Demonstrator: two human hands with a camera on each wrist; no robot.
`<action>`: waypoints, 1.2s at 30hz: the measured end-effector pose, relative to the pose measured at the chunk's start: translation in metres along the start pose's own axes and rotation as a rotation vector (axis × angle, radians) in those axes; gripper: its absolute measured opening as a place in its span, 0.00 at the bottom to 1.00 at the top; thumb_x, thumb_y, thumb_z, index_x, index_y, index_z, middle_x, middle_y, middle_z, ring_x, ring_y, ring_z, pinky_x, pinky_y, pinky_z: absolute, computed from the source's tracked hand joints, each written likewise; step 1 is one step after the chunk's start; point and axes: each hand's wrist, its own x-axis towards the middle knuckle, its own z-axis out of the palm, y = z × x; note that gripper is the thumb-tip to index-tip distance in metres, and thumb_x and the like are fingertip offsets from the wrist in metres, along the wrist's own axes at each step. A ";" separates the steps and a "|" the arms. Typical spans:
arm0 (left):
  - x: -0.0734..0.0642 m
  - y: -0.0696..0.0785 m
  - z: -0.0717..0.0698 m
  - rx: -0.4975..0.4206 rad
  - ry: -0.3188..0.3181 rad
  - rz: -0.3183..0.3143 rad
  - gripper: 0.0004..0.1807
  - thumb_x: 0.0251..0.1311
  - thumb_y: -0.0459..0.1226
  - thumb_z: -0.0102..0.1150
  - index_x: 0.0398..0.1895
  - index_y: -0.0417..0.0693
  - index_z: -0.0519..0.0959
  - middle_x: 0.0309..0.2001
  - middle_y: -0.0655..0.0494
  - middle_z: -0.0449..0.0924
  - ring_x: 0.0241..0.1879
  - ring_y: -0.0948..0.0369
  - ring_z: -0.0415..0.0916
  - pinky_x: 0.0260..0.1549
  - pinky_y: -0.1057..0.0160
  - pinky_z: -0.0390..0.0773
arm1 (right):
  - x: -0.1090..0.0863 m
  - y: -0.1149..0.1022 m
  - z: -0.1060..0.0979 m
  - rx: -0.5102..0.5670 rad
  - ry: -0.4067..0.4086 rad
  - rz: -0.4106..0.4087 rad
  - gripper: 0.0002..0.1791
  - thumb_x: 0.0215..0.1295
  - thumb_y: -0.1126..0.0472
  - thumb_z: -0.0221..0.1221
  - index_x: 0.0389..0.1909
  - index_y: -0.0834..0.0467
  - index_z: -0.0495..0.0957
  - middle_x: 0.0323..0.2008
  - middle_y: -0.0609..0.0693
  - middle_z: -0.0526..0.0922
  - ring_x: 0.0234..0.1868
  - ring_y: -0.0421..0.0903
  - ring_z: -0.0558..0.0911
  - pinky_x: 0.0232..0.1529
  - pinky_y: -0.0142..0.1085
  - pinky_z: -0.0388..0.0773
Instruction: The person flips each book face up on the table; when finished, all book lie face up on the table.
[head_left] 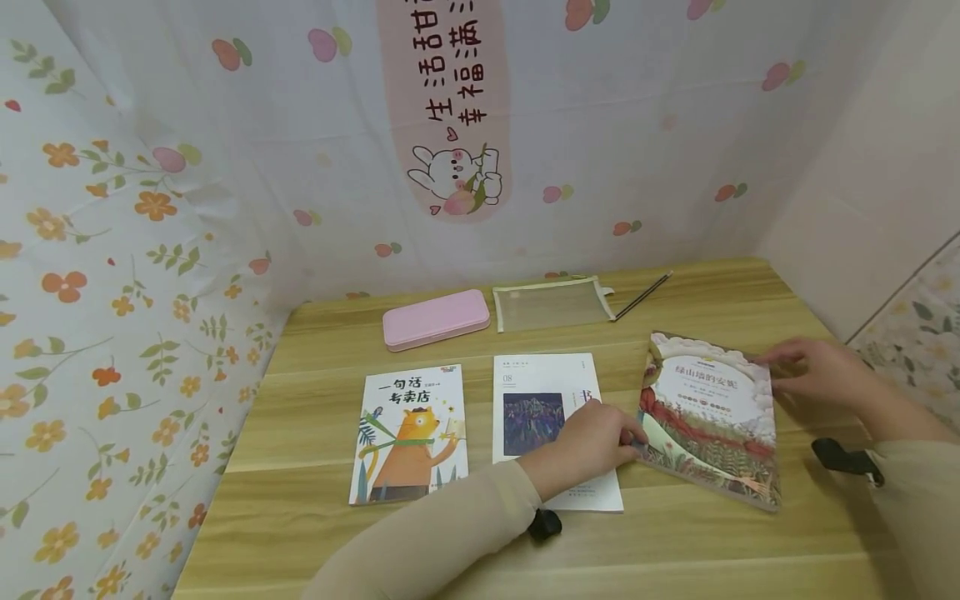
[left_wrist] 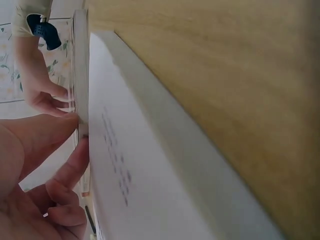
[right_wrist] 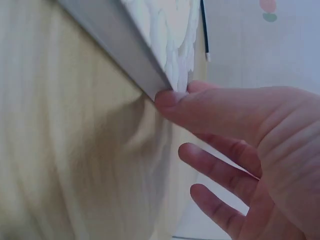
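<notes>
The desk (head_left: 675, 550) holds three books in a row. The head view shows them all; the wrist views show only edges. The green book (head_left: 708, 417) is on the right, tilted up. The left hand (head_left: 592, 442) pinches its near left edge, resting on the white book (head_left: 543, 400). The right hand (head_left: 813, 371) has loose, fairly straight fingers, with the thumb (right_wrist: 200, 107) pressing the book's far corner. The fox book (head_left: 411, 433) lies to the left.

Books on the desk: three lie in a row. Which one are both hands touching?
The rightmost book, with the red and green landscape cover. The left hand holds its near left edge, the right hand its far right corner. The fox book lies untouched.
</notes>
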 end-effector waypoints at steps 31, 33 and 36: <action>-0.010 0.017 0.015 -0.090 -0.039 0.094 0.08 0.62 0.48 0.72 0.43 0.67 0.90 0.28 0.79 0.85 0.26 0.86 0.69 0.48 0.82 0.69 | 0.039 -0.023 0.007 0.092 -0.080 -0.087 0.27 0.57 0.79 0.65 0.60 0.64 0.81 0.63 0.72 0.75 0.59 0.79 0.74 0.48 0.65 0.79; -0.011 0.017 0.013 -0.115 -0.048 0.095 0.08 0.63 0.49 0.71 0.44 0.65 0.90 0.30 0.78 0.86 0.27 0.86 0.70 0.41 0.84 0.69 | 0.038 -0.025 0.007 0.087 -0.074 -0.082 0.28 0.56 0.80 0.63 0.60 0.65 0.81 0.62 0.73 0.75 0.59 0.79 0.73 0.44 0.60 0.81; -0.017 0.016 0.007 -0.178 -0.062 0.078 0.09 0.67 0.50 0.67 0.46 0.64 0.89 0.37 0.77 0.87 0.32 0.86 0.73 0.34 0.85 0.68 | 0.037 -0.032 0.008 0.092 -0.035 -0.062 0.28 0.56 0.80 0.61 0.61 0.66 0.79 0.62 0.75 0.74 0.51 0.73 0.78 0.36 0.46 0.77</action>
